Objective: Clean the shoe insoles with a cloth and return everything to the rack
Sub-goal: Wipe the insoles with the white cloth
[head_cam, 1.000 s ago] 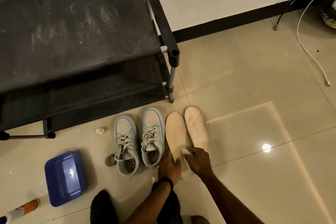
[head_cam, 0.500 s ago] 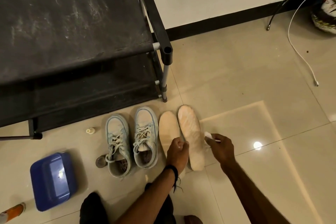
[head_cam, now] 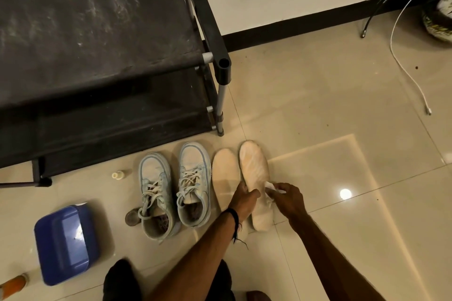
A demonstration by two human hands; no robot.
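Observation:
Two beige insoles lie side by side on the floor tiles, the left insole (head_cam: 223, 173) flat and the right insole (head_cam: 254, 168) streaked with lighter marks. My left hand (head_cam: 244, 200) grips the right insole at its inner edge near the middle. My right hand (head_cam: 287, 199) pinches a small white cloth (head_cam: 270, 187) against that insole's outer edge. A pair of pale blue sneakers (head_cam: 176, 188) stands just left of the insoles. The black shoe rack (head_cam: 97, 39) fills the upper left.
A blue plastic tub (head_cam: 64, 242) sits on the floor at lower left, with an orange-and-white can (head_cam: 12, 284) at the frame's corner. A small bottle cap (head_cam: 117, 175) and a round dark disc (head_cam: 132, 217) lie near the sneakers. Cables (head_cam: 403, 61) trail along the right.
My right hand moved with the cloth from the insoles' heel end to the right insole's outer edge. My left hand shifted from the left insole to gripping the right one.

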